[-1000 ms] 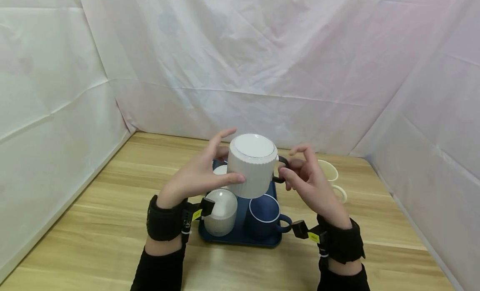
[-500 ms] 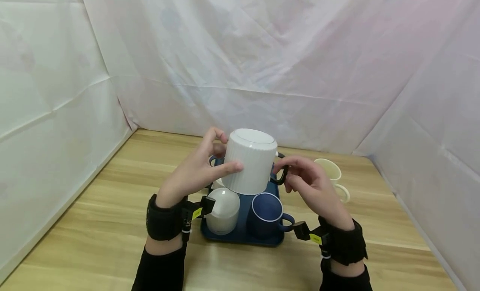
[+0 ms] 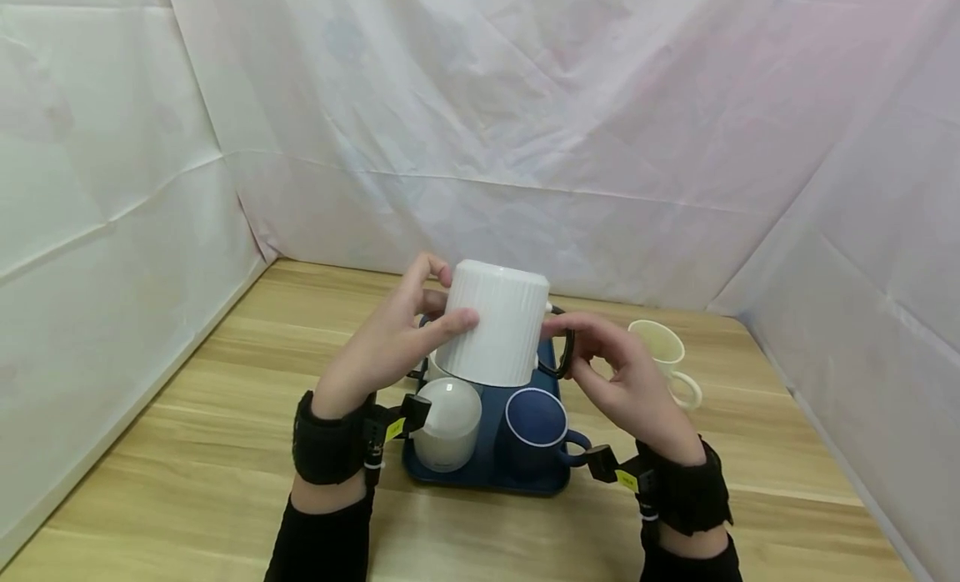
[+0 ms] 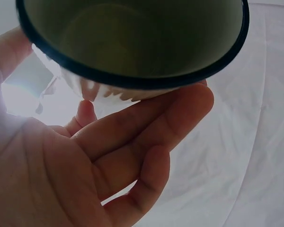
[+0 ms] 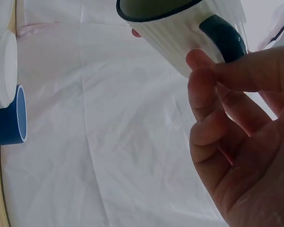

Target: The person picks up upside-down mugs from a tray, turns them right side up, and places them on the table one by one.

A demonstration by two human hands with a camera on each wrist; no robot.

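Change: since the earlier frames the ribbed white mug (image 3: 495, 323) is tipping further, so its flat base is no longer facing the head camera; the right hand (image 3: 626, 382) is now closing in on the dark handle (image 3: 564, 353).
Left hand (image 3: 382, 348): fingers are curling round the mug's left wall, thumb lying on the near side; the left wrist view is showing the fingertips pressing against the dark-rimmed mouth from below.
Right hand: fingers are wrapping the handle, with one fingertip (image 5: 199, 61) resting on the ribbed wall just beside it.
Ribbed white mug position: it is being held upside down in the air, above the blue tray (image 3: 480, 474), mouth facing down, touching nothing but the hands.
Tray contents, near row: a small white cup (image 3: 447, 423) is sitting bottom-up at the left, a blue mug (image 3: 534, 428) is standing upright at the right, handle pointing right.
Tray contents, far row: another white cup is partly hidden behind the held mug.
Cream mug (image 3: 660, 353): it is standing upright on the wooden table (image 3: 187, 423), right of the tray and apart from it.
Backdrop: white sheeting (image 3: 480, 132) is enclosing the table on three sides.
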